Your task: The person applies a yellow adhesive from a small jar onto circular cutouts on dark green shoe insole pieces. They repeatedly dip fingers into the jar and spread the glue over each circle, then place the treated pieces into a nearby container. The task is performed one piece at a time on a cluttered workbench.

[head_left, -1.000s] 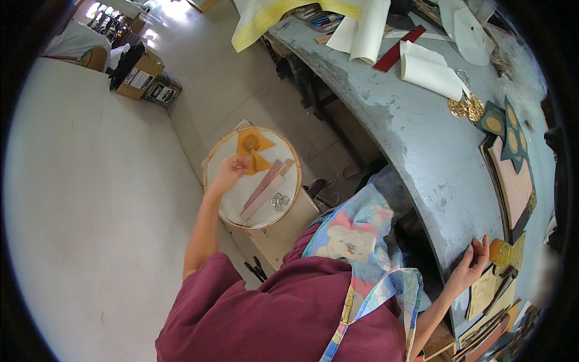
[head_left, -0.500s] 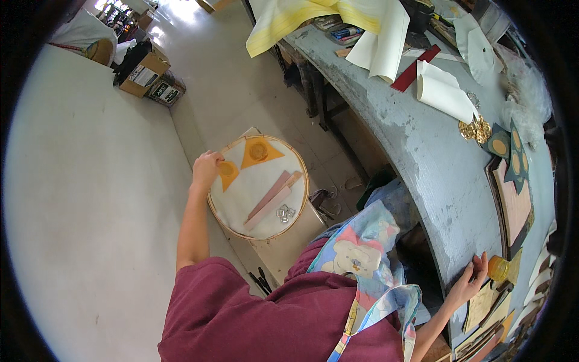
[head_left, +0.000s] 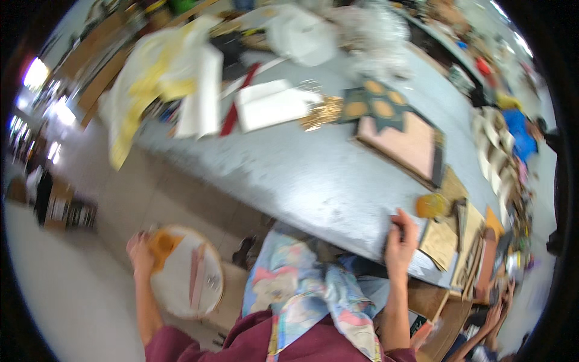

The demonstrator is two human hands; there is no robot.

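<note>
Orange piece (head_left: 163, 243) beside left hand (head_left: 140, 253)

The orange piece lies at the upper left of a round tray (head_left: 170, 286), just right of the nearer left hand; blur hides its long axis and any grip. Well apart, the right hand (head_left: 401, 244), loosely spread, seemingly bare, is at the worktop's (head_left: 313, 187) edge near a yellow jar (head_left: 430, 206).

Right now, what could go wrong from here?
The right hand is close to the amber jar; a sideways swing might topple it.
The left hand is at the round tray's edge beside the orange pieces; one could get dragged off.
The heaped gold-coloured pieces might scatter if brushed.
</note>
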